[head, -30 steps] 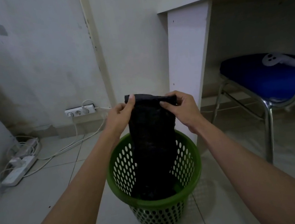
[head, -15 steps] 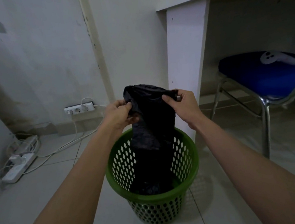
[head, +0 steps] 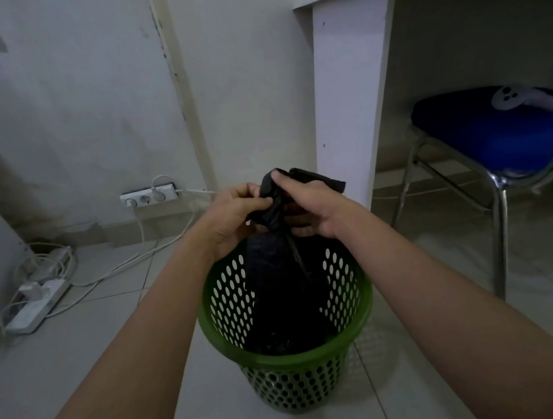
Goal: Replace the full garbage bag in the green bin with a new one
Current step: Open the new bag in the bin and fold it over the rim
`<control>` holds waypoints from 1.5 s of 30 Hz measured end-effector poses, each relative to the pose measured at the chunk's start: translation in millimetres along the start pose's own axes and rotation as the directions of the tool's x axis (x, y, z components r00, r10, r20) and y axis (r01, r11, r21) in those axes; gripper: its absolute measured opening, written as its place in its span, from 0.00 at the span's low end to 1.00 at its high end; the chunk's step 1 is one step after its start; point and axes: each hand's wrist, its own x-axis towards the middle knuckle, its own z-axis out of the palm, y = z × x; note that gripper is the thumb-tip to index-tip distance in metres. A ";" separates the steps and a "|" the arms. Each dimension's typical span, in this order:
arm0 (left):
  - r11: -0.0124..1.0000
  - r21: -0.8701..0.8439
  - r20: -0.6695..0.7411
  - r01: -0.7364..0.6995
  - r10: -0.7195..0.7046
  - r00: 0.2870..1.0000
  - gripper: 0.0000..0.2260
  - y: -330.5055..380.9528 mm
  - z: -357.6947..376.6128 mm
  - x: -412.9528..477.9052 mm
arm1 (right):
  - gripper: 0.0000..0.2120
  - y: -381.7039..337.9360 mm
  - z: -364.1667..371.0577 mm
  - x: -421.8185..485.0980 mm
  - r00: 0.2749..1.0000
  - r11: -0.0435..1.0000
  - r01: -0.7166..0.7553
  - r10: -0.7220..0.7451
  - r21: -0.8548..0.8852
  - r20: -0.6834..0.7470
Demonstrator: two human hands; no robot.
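A green perforated plastic bin [head: 295,358] stands on the tiled floor in the middle of the view. A black garbage bag [head: 278,298] sits inside it, its lower part filling the bin and its neck gathered into a tight bunch above the rim. My left hand [head: 231,214] pinches the bunched neck from the left. My right hand [head: 308,202] grips the same neck from the right, thumb on top, with a loose flap of the bag sticking out behind it.
A white desk panel [head: 352,97] rises just behind the bin on the right. A blue-seated metal chair [head: 501,135] carrying a white controller [head: 524,100] stands under the desk. A wall socket [head: 148,196], cables and a power strip [head: 37,302] lie at left.
The bag's top was spread wide between my two hands; both hands have come together and squeezed it into a narrow bunch above the bin.
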 end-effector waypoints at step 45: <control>0.837 0.469 -0.331 0.280 -0.128 0.935 0.15 -29.4 -7.0 3.4 | 0.47 27.6 -16.3 0.2 0.982 0.965 0.088 -0.126 -0.247 -0.140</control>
